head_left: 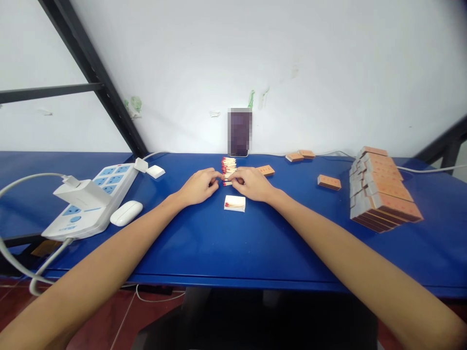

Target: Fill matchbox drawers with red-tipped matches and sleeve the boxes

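Here, the left hand (pixel 199 186) and right hand (pixel 253 183) meet at a loose heap of red-tipped wooden matchsticks (pixel 229 167) at the far middle of the blue surface (pixel 204 243), fingers closed on a pinch of matches between them. A small white open matchbox tray (pixel 235 203) lies just near of the hands. Judged risks: a nudged heap could scatter, or matches slip and miss the tray. No writing reads on the stacked orange-brown matchboxes (pixel 383 192) at right or the white-and-blue power strip (pixel 91 199) at left

Both forearms bare, no sleeves; hands (pixel 199 186) bare, no gloves/rings/watch
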Action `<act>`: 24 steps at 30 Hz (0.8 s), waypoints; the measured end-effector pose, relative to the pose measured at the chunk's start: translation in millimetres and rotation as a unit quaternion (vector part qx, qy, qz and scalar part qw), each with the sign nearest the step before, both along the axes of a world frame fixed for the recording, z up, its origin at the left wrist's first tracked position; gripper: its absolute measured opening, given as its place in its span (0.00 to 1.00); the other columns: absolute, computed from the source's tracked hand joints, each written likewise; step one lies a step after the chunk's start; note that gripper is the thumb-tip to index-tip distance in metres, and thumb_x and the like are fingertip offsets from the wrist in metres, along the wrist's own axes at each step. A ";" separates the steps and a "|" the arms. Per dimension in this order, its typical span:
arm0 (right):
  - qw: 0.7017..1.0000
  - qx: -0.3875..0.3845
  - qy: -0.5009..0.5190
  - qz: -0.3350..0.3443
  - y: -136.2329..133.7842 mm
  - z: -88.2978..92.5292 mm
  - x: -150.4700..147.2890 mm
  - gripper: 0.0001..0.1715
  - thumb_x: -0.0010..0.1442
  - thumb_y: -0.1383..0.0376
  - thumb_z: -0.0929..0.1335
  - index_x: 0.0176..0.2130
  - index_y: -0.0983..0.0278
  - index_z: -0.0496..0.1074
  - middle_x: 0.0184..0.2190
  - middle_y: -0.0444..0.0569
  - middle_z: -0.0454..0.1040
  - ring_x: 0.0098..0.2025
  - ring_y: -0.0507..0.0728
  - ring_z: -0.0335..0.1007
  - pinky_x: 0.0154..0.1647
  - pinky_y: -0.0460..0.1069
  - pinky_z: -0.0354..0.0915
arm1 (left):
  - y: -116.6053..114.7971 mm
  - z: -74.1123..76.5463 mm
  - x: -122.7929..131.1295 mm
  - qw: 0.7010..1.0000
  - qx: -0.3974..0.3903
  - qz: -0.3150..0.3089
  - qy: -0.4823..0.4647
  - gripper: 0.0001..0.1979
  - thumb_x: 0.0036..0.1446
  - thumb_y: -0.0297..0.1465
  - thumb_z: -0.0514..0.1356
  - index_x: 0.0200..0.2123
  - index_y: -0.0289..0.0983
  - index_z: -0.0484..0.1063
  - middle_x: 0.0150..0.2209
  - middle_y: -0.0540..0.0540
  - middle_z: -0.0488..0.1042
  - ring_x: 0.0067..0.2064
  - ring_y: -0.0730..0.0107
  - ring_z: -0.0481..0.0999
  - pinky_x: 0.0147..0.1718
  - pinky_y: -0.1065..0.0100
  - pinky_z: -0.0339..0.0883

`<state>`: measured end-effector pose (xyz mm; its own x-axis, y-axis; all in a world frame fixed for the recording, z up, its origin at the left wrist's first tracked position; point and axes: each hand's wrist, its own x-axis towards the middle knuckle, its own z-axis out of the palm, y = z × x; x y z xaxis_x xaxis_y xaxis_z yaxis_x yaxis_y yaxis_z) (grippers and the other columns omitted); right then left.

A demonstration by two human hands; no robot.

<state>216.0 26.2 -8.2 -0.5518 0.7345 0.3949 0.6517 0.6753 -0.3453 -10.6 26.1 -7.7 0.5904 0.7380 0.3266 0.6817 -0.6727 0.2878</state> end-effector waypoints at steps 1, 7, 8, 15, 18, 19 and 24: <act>1.000 0.000 0.002 -0.003 -0.1 0.0 -0.1 0.16 0.63 0.69 0.65 0.44 0.64 0.82 0.31 0.48 0.75 0.33 0.55 0.66 0.37 0.49 0.57 | 0.2 -0.2 -0.2 1.000 0.001 -0.001 0.001 0.16 0.61 0.28 0.53 0.47 0.37 0.78 0.30 0.48 0.68 0.33 0.65 0.69 0.35 0.64 0.62; 1.000 -0.006 0.007 -0.015 -1.7 1.7 -1.4 0.15 0.65 0.66 0.64 0.38 0.65 0.81 0.30 0.48 0.74 0.31 0.54 0.63 0.36 0.49 0.55 | -1.5 0.8 -0.2 1.000 0.012 -0.005 0.026 0.17 0.61 0.27 0.53 0.48 0.37 0.77 0.31 0.47 0.69 0.33 0.65 0.70 0.36 0.63 0.63; 1.000 -0.008 0.007 -0.015 -2.0 2.0 -1.6 0.14 0.65 0.66 0.64 0.38 0.65 0.81 0.30 0.48 0.74 0.31 0.54 0.63 0.36 0.49 0.55 | -2.0 1.2 0.0 0.999 0.016 -0.005 0.034 0.17 0.61 0.27 0.53 0.48 0.37 0.77 0.32 0.47 0.70 0.33 0.65 0.70 0.36 0.63 0.63; 0.999 -0.013 0.007 -0.032 -2.9 3.1 -2.3 0.12 0.64 0.67 0.64 0.33 0.65 0.76 0.29 0.47 0.73 0.30 0.53 0.62 0.35 0.49 0.54 | -4.5 2.8 1.0 0.999 0.024 -0.004 0.047 0.16 0.61 0.27 0.53 0.48 0.37 0.77 0.33 0.46 0.71 0.33 0.64 0.71 0.35 0.63 0.63; 0.999 -0.011 0.004 -0.030 -3.2 3.3 -2.4 0.11 0.64 0.67 0.64 0.31 0.64 0.74 0.28 0.46 0.72 0.29 0.52 0.61 0.34 0.48 0.53 | -4.5 2.8 1.1 0.999 0.025 -0.008 0.046 0.16 0.61 0.26 0.53 0.47 0.38 0.77 0.33 0.46 0.71 0.32 0.65 0.70 0.35 0.63 0.62; 1.000 -0.010 0.003 -0.029 -3.4 3.5 -2.5 0.11 0.64 0.68 0.64 0.31 0.64 0.74 0.28 0.46 0.72 0.29 0.52 0.60 0.33 0.48 0.52 | -4.5 2.7 1.1 0.999 0.025 -0.009 0.044 0.16 0.60 0.26 0.53 0.47 0.38 0.77 0.33 0.47 0.71 0.32 0.65 0.70 0.35 0.63 0.62; 0.999 -0.012 0.001 -0.044 -4.6 5.4 -2.9 0.12 0.65 0.67 0.64 0.38 0.65 0.77 0.30 0.47 0.74 0.30 0.53 0.63 0.35 0.48 0.53 | -4.2 1.8 0.9 0.999 0.028 -0.008 0.035 0.16 0.60 0.26 0.53 0.48 0.37 0.76 0.33 0.47 0.71 0.34 0.64 0.71 0.36 0.64 0.63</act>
